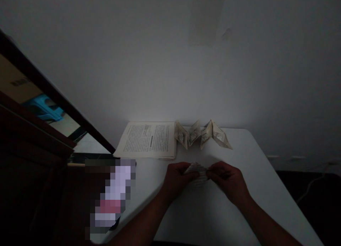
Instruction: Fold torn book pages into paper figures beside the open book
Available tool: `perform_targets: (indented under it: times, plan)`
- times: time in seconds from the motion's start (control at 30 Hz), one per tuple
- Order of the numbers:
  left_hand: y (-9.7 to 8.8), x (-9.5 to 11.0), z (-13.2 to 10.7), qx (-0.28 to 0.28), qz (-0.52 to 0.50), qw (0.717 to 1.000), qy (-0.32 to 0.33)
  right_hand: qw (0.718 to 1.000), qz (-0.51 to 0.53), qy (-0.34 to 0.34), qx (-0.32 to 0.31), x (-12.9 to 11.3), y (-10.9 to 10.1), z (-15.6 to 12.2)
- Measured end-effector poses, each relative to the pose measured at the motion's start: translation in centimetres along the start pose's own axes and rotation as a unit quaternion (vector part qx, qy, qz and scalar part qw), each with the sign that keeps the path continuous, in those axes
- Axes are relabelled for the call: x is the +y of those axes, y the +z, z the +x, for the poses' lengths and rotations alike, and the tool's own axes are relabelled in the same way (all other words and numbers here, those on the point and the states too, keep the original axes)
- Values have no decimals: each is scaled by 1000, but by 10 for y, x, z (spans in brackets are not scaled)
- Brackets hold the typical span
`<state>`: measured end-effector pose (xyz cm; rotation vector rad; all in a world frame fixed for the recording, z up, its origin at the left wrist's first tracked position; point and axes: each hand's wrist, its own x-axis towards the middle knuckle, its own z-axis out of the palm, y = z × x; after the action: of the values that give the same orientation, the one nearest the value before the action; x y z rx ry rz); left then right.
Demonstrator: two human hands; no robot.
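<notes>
Between my hands, just above the white table (183,217), is a small folded piece of printed paper (197,172). My left hand (178,176) pinches its left side, thumb across the front. At its right edge, the fingertips of my right hand (226,178) are closed on the paper. Beyond my hands, several folded paper boats (194,133) made from printed pages stand in a row near the wall. Left of them lies a stack of printed sheets (149,141). Dim light hides the finer folds of the held paper.
A blurred-out, phone-shaped object (114,192) lies at the table's left edge. Dark-framed furniture (58,93) rises on the left, with a blue plastic item (44,107) seen within the frame. A pale wall (160,61) backs the table. A cable (309,185) hangs at the right.
</notes>
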<state>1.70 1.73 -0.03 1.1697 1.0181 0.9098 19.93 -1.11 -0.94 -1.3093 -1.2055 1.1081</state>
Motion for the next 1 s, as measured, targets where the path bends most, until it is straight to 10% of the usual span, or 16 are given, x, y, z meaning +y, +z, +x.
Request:
perform_targets:
  times: [0.33,1.0]
  plan:
    - [1,2,-1,9,31,999,17,1000,-5,9,5,-2,2,-2]
    - [1,5,-1,-84,100,973,192,937,-251,-239,-41,-10,-2,-12]
